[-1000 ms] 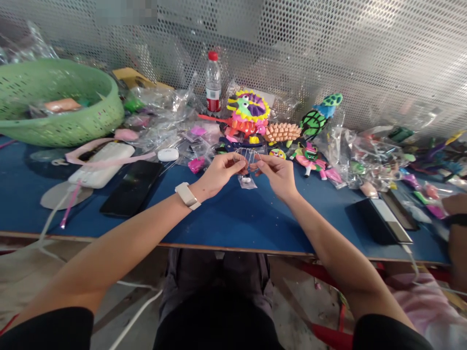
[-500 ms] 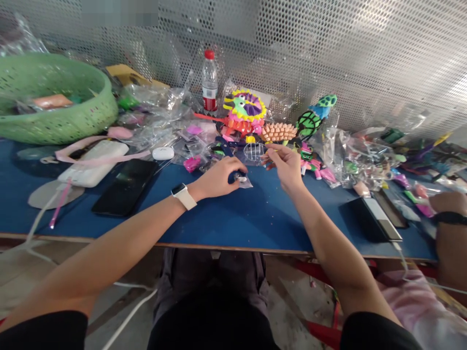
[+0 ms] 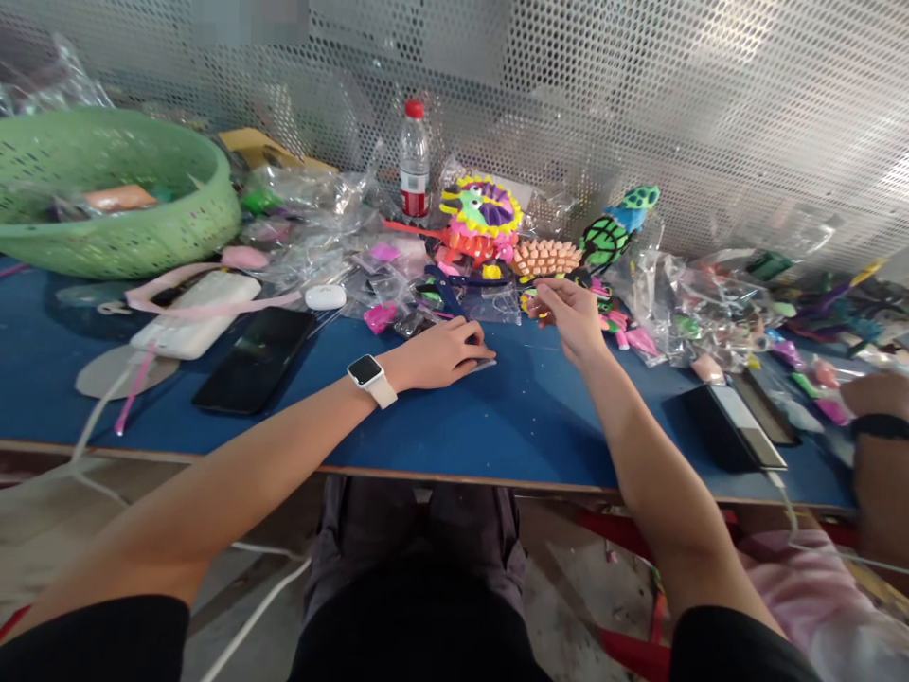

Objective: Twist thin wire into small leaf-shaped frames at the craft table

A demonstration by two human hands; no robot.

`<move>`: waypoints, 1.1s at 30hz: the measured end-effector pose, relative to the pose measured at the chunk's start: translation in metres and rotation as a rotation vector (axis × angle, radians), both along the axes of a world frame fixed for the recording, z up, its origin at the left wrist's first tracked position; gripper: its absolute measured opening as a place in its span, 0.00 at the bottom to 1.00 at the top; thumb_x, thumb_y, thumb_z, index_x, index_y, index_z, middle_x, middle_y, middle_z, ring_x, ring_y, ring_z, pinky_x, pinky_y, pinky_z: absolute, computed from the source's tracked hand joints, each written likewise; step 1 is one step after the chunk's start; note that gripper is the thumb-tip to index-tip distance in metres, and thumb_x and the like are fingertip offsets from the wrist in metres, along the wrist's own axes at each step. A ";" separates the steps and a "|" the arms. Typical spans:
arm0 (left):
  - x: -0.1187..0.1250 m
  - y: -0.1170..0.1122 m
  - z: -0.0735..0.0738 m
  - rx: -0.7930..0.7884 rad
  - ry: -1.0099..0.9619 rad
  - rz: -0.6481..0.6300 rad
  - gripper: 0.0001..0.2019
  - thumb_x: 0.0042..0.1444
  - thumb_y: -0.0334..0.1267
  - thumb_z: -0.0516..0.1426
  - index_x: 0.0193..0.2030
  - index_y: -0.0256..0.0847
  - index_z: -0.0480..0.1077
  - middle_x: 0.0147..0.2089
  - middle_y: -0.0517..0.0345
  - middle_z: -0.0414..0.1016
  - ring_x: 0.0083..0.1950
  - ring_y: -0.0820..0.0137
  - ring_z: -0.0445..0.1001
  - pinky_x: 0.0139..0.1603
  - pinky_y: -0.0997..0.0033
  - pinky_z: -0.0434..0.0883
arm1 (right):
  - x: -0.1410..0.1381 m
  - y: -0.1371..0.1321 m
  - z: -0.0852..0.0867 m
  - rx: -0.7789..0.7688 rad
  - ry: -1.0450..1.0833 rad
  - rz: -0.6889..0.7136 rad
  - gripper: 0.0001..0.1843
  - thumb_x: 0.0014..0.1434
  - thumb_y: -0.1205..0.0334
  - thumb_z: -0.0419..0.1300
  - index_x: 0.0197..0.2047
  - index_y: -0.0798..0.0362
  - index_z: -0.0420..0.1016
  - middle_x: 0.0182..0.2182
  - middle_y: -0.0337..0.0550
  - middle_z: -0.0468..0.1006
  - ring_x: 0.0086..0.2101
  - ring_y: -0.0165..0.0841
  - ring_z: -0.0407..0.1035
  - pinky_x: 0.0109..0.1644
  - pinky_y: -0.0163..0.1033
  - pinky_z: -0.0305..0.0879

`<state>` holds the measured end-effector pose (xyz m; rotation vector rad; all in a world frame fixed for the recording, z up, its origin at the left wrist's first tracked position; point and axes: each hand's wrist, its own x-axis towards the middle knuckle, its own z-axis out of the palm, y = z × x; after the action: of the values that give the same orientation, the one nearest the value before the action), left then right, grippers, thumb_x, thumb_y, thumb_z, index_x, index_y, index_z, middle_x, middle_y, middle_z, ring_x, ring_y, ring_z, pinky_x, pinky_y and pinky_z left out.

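My left hand [image 3: 447, 354], with a watch [image 3: 365, 370] on its wrist, rests low on the blue table. Its fingers are closed over a small clear plastic bag [image 3: 485, 365]; only the bag's edge shows. My right hand [image 3: 574, 317] is raised just above the table, thumb and fingers pinched together. What they hold, if anything, is too small to make out. Beyond the hands lie a clear plastic packet [image 3: 497, 305], dark blue-handled pliers [image 3: 446, 289] and a peach spiky clay piece [image 3: 546, 258]. A colourful clay creature [image 3: 483, 206] stands behind them.
A green basket [image 3: 227, 204], a white power bank [image 3: 195, 317], a black phone [image 3: 254, 365] and a white earbud case [image 3: 326, 296] are on the left. A bottle [image 3: 414, 161] stands at the back. On the right are a dark box [image 3: 717, 426] and a co-worker's wrist [image 3: 884, 426].
My left hand has turned palm down and flattened over the small bag, hiding most of it. My right hand has shifted slightly right, away from the clear packet.
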<state>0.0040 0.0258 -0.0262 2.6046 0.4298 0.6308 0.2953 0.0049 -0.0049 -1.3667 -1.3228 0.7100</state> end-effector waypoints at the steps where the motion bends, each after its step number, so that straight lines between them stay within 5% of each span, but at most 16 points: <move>1: 0.000 -0.002 0.001 0.004 -0.006 0.005 0.15 0.75 0.41 0.59 0.59 0.48 0.87 0.55 0.44 0.80 0.53 0.54 0.77 0.65 0.52 0.73 | 0.004 0.000 0.003 -0.013 -0.035 0.013 0.28 0.66 0.30 0.72 0.51 0.46 0.85 0.37 0.47 0.91 0.34 0.40 0.85 0.32 0.43 0.77; 7: 0.004 -0.015 0.008 0.067 0.015 0.026 0.10 0.74 0.43 0.59 0.45 0.43 0.79 0.53 0.41 0.79 0.55 0.51 0.75 0.64 0.49 0.72 | 0.054 -0.009 0.029 -0.048 -0.679 -0.162 0.17 0.66 0.45 0.76 0.42 0.51 0.91 0.40 0.53 0.93 0.39 0.46 0.85 0.51 0.52 0.81; 10: 0.004 -0.019 0.016 -0.030 -0.068 0.030 0.08 0.75 0.42 0.57 0.43 0.45 0.73 0.47 0.45 0.80 0.49 0.54 0.76 0.60 0.51 0.73 | 0.070 -0.013 0.034 -0.170 -0.783 0.017 0.08 0.64 0.53 0.77 0.39 0.49 0.92 0.34 0.47 0.91 0.36 0.44 0.83 0.47 0.50 0.79; 15: -0.013 0.002 0.030 -0.003 -0.292 0.433 0.08 0.77 0.47 0.59 0.49 0.46 0.71 0.45 0.50 0.81 0.46 0.57 0.79 0.54 0.57 0.75 | 0.064 -0.009 0.025 -0.321 -0.842 0.266 0.03 0.59 0.60 0.78 0.33 0.47 0.90 0.28 0.41 0.87 0.31 0.39 0.79 0.40 0.45 0.74; 18: -0.035 0.033 0.030 0.082 -0.362 0.660 0.11 0.77 0.51 0.60 0.52 0.47 0.71 0.52 0.46 0.81 0.54 0.52 0.81 0.61 0.50 0.77 | 0.061 -0.006 0.021 -0.333 -0.874 0.286 0.05 0.60 0.61 0.76 0.32 0.47 0.88 0.25 0.39 0.84 0.28 0.37 0.76 0.37 0.43 0.71; 23: -0.055 0.059 0.019 0.138 -0.303 0.838 0.15 0.77 0.55 0.61 0.56 0.48 0.73 0.61 0.39 0.79 0.70 0.41 0.75 0.73 0.35 0.72 | 0.062 -0.009 0.023 -0.437 -0.937 0.266 0.09 0.61 0.67 0.73 0.29 0.47 0.87 0.22 0.36 0.81 0.25 0.35 0.71 0.34 0.43 0.65; 29: -0.030 0.029 0.018 0.141 -0.231 0.665 0.13 0.72 0.42 0.64 0.60 0.45 0.77 0.70 0.38 0.75 0.78 0.35 0.66 0.82 0.25 0.61 | 0.054 -0.015 0.027 -0.535 -1.046 0.143 0.14 0.58 0.70 0.74 0.24 0.47 0.82 0.23 0.39 0.82 0.27 0.37 0.75 0.35 0.43 0.67; 33: -0.010 0.009 0.014 0.113 -0.149 0.455 0.10 0.69 0.36 0.63 0.55 0.45 0.80 0.67 0.39 0.77 0.75 0.39 0.69 0.83 0.25 0.61 | 0.047 -0.014 0.025 -0.400 -1.050 0.102 0.11 0.59 0.71 0.72 0.28 0.47 0.83 0.29 0.44 0.86 0.33 0.41 0.80 0.40 0.45 0.73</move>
<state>-0.0057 0.0343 -0.0121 2.5510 0.9769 1.0145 0.3426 -0.0094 0.0203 -2.1477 -2.1398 0.2963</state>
